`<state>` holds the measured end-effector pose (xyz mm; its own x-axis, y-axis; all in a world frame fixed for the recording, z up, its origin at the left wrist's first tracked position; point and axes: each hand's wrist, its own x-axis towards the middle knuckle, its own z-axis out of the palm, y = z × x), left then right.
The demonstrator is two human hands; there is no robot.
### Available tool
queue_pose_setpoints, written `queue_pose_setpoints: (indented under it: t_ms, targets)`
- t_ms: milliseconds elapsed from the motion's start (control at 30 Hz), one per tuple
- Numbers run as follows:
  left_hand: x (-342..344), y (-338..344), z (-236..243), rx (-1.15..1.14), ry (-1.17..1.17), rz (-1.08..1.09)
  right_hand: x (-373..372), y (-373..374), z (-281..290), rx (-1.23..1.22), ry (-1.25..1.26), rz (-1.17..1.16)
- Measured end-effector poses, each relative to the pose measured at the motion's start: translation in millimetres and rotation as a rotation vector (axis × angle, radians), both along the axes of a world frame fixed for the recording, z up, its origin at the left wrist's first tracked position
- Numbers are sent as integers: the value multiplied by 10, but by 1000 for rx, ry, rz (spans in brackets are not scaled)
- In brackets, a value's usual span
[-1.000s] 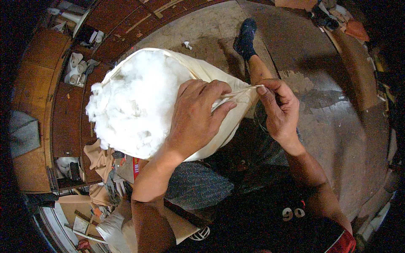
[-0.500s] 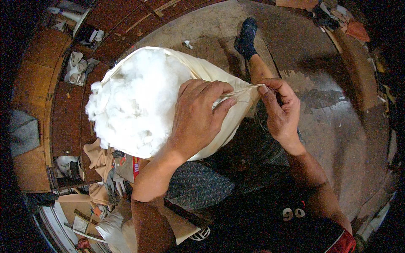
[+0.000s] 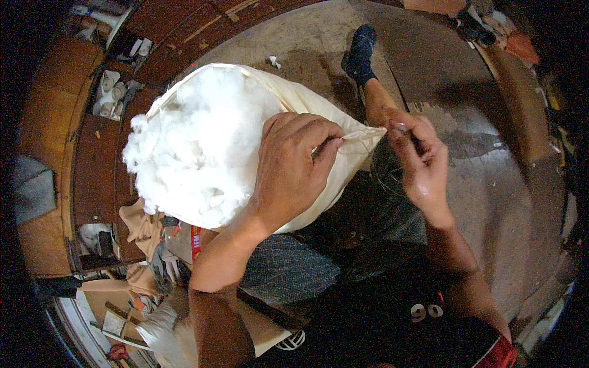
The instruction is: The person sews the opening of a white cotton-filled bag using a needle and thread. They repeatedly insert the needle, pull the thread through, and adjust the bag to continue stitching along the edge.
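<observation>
My left hand (image 3: 294,168) is pinching the seam edge of the cream cloth cushion cover (image 3: 319,122), overflowing with white fluffy stuffing (image 3: 196,153). My right hand (image 3: 417,162) is gripping a thin thread (image 3: 383,178) at the corner. Probably light, soft and shapeless; I am judging the cloth edge the only firm hold.

Single head view, looking steeply down, close over lap and floor.

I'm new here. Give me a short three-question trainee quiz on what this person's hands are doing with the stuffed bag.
1. True or false: white stuffing shows at the cream bag's open side.
2. Which hand presses on the bag? A) left hand B) right hand
3. Fill in: the right hand pinches a thin ____ at the bag's corner.

Key: 1 true; 2 A; 3 thread.
</observation>
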<state>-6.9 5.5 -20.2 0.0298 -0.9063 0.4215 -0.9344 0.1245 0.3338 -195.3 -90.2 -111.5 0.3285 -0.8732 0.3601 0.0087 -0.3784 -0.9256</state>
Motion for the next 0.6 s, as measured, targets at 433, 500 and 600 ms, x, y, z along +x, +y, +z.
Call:
queue_pose_setpoints:
  t_ms: [433,500,600]
  targets:
    - [55,-16,-29,-20,-43,-61,-239,-18,291,61,24,68]
    - [47,-9,-29,-17,-56,-45,-220,-32,235,83,-8,100]
    - [41,0,-16,30,-45,-33,-244,-54,168,274,-105,195]
